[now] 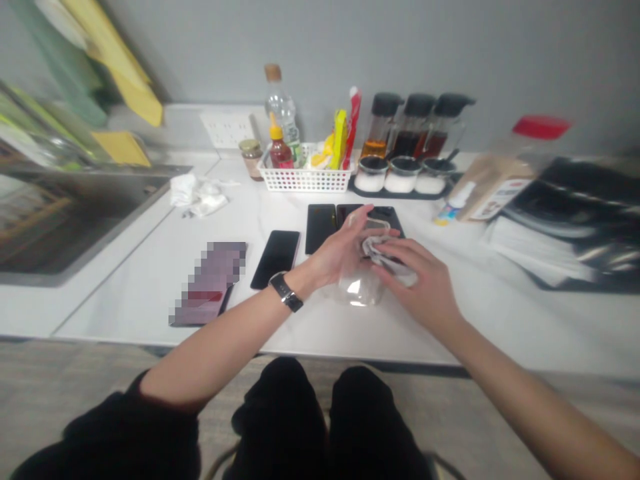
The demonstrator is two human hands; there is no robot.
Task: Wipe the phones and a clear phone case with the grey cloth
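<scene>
My left hand (334,257) is closed around a clear, see-through jar (361,290) above the counter's front half; the jar looks tilted and its far rim shows beyond the fingers. Pinched in my right hand (431,283) is a crumpled greyish-white tissue (400,268), which is pressed against the jar's side. A dark watch (287,292) sits on my left wrist. Behind the jar lies a dark flat device (320,228), partly covered by my hands. A black phone (277,259) rests just left of my left hand.
A pixelated purple flat item (210,283) lies left of the phone. Crumpled white tissue (197,195) is near the sink (100,267). Along the wall stand a white basket (305,180) with bottles, a rack of seasoning jars (403,177), and a red-lidded container (505,173).
</scene>
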